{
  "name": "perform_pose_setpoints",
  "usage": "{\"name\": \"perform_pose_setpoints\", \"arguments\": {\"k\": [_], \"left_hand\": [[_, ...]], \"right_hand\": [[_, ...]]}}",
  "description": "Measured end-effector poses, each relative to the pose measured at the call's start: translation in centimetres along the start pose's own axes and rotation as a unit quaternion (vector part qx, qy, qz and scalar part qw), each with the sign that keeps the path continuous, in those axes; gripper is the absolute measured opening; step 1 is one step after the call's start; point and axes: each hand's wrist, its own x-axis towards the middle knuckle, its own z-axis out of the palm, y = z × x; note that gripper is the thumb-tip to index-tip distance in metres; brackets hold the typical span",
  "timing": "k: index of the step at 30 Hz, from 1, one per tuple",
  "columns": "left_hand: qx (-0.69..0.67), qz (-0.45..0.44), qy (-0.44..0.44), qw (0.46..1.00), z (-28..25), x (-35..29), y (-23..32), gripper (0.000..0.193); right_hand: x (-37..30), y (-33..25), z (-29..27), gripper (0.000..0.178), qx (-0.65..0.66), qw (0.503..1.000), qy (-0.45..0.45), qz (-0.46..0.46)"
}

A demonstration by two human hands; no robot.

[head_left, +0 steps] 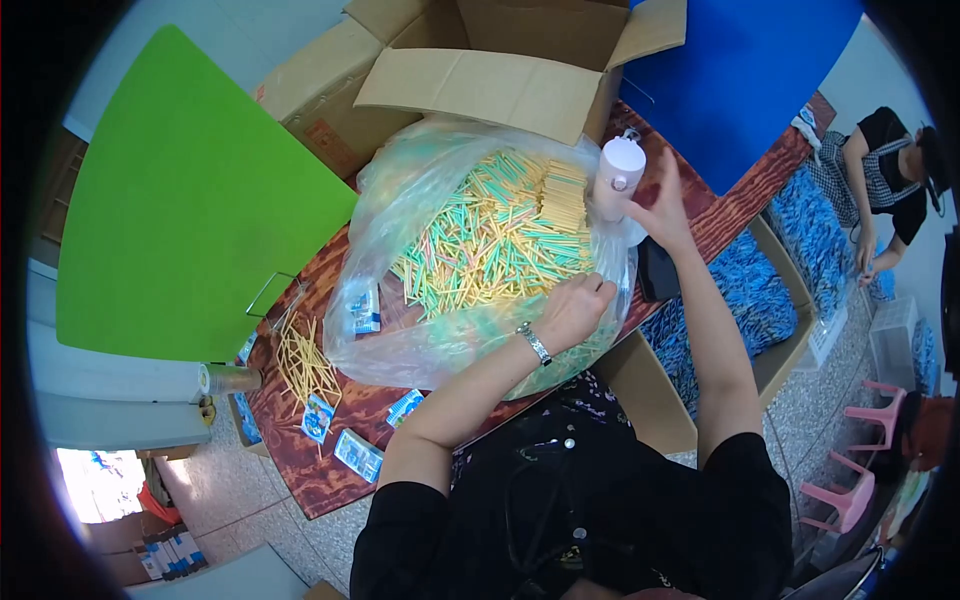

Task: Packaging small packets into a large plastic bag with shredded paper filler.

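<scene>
A large clear plastic bag (385, 180) lies spread on the table, full of short thin sticks (480, 240) in yellow, green and a few pink; some yellow ones line up in a neat block. My left hand (575, 313), with a metal-band watch on its wrist, is closed on the bag's near edge; its fingertips are partly hidden. Beside the bag's right side stands a pale pink bottle (618, 180). My right hand (667, 212) is open just right of it, fingers spread upward and thumb toward the bottle; whether they touch I cannot tell.
An open cardboard box (490, 90) stands behind the bag, between a green board (190, 210) and a blue board (740, 80). Loose yellow sticks (305, 365) and small blue packets (358, 455) lie at left. Blue packets fill a box (785, 245) at right; another person (880, 180) works beyond.
</scene>
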Motion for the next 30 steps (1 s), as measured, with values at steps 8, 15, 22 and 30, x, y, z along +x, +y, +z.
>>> {"name": "perform_pose_setpoints", "arguments": {"k": [8, 15, 22, 30], "left_hand": [[-0.184, -0.144, -0.077, 0.969, -0.6, 0.9, -0.1, 0.024], [-0.208, 0.028, 0.027, 0.977, -0.1, 1.2, -0.7, 0.048], [-0.194, 0.018, 0.035, 0.980, -1.2, 1.4, 0.4, 0.052], [-0.188, 0.069, 0.067, 0.977, -2.1, 1.0, 0.4, 0.056]], "right_hand": [[2.3, -2.1, -0.6, 0.081, 0.070, 0.997, -0.024, 0.021], [1.3, -1.2, -2.4, 0.081, -0.104, 0.994, 0.017, -0.008], [2.5, -1.2, -0.3, 0.075, -0.082, 0.997, 0.016, 0.005], [2.5, -1.4, 1.2, 0.080, -0.051, 0.997, 0.015, 0.059]]}}
